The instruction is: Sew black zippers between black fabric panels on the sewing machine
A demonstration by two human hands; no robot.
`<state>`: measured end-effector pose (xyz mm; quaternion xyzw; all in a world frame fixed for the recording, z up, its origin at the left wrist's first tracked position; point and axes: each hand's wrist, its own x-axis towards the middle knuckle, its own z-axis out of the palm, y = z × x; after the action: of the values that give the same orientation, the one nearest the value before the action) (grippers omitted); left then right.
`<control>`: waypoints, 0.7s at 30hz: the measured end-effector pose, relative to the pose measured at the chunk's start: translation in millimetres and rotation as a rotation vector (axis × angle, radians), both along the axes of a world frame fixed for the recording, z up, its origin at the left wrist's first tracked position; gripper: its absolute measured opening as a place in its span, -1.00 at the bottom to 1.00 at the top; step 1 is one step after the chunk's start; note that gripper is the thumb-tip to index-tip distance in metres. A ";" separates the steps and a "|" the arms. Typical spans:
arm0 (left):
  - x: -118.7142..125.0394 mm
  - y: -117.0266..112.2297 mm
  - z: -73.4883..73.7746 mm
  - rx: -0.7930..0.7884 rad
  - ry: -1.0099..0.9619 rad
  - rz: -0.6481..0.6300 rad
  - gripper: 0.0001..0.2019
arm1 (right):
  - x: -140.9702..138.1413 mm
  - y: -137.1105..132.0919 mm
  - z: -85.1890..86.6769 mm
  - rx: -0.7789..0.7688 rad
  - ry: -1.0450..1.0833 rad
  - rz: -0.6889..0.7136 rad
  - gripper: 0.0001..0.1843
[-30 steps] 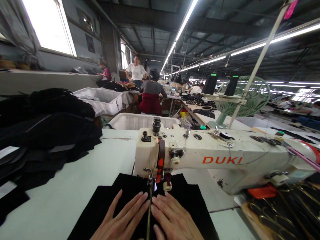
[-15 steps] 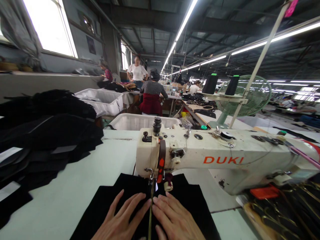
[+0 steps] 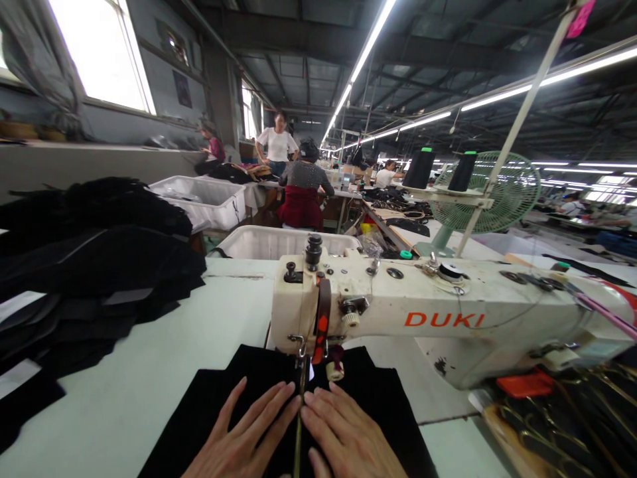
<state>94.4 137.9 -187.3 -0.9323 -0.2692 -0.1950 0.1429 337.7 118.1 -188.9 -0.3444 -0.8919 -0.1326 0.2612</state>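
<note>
Black fabric (image 3: 199,405) lies flat under the head of a white sewing machine (image 3: 368,299). Down its middle runs a gold-toned zipper (image 3: 298,435), its far end under the presser foot (image 3: 300,362). My left hand (image 3: 249,431) presses on the fabric left of the zipper, fingers stretched out and fingertips near the foot. On the other side my right hand (image 3: 346,431) rests flat, its fingertips along the zipper's edge. Both hands are open, and parts of the thumbs are hidden at the lower edge. A small white tag (image 3: 311,370) shows beside the foot.
A heap of black cut pieces (image 3: 99,265) covers the table's left side. White plastic bins (image 3: 199,199) stand beyond the table. At right lies a box of zippers and dark pieces (image 3: 557,425). Thread cones (image 3: 419,169) and a green fan (image 3: 497,189) rise behind the machine. Several people work farther back.
My hands and the fabric hold almost the same position; the left fingers shift very slightly. In the background, the standing person in white has moved a little to the right.
</note>
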 end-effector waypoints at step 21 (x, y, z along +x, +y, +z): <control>16.8 4.3 20.3 0.146 0.068 0.123 -0.42 | -0.6 12.7 35.3 0.021 0.112 0.009 -0.65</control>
<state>111.2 142.1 -167.0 -0.9073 -0.3059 -0.1730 0.2311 337.1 130.8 -153.6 -0.3444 -0.8761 -0.1215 0.3149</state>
